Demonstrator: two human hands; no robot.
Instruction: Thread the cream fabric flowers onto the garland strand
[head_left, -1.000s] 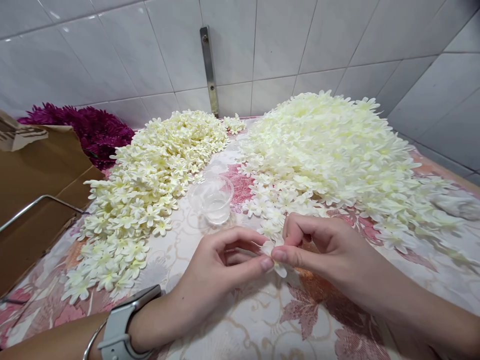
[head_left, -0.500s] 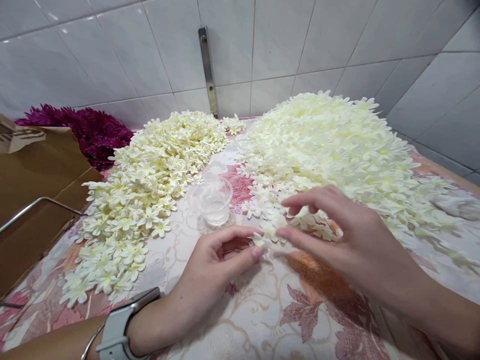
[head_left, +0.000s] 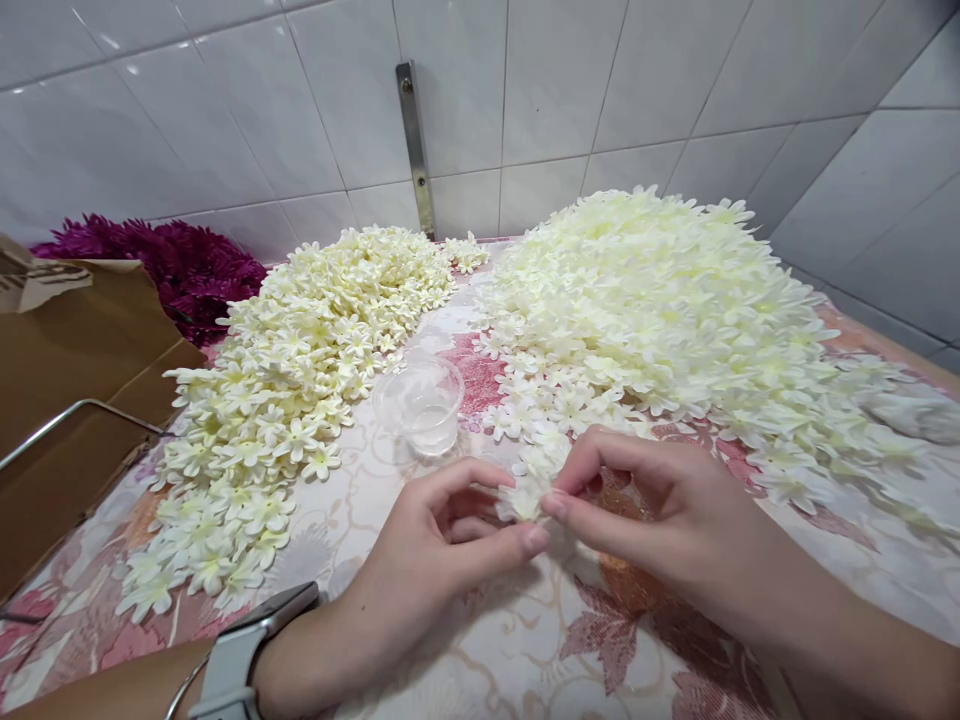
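Note:
My left hand (head_left: 442, 545) and my right hand (head_left: 645, 505) meet over the flowered tablecloth (head_left: 480, 640), both pinching one small cream fabric flower (head_left: 523, 497) between thumb and fingertips. A grey watch and a thin bangle sit on my left wrist. Just beyond my fingers stands a small clear plastic cup (head_left: 420, 402) with a little clear liquid. A big loose heap of cream flowers (head_left: 675, 300) lies to the right, its near edge touching my right fingers. A second, flatter spread of cream flowers (head_left: 300, 370) lies to the left.
A brown cardboard box (head_left: 67, 370) with a metal rod across it stands at the left edge. Purple flowers (head_left: 172, 260) lie behind it. White tiled walls close the back and right, with a metal strip (head_left: 416, 140) on the back wall.
My right hand reached out to the right heap's near edge, then came back. Both hands now pinch a flower together again.

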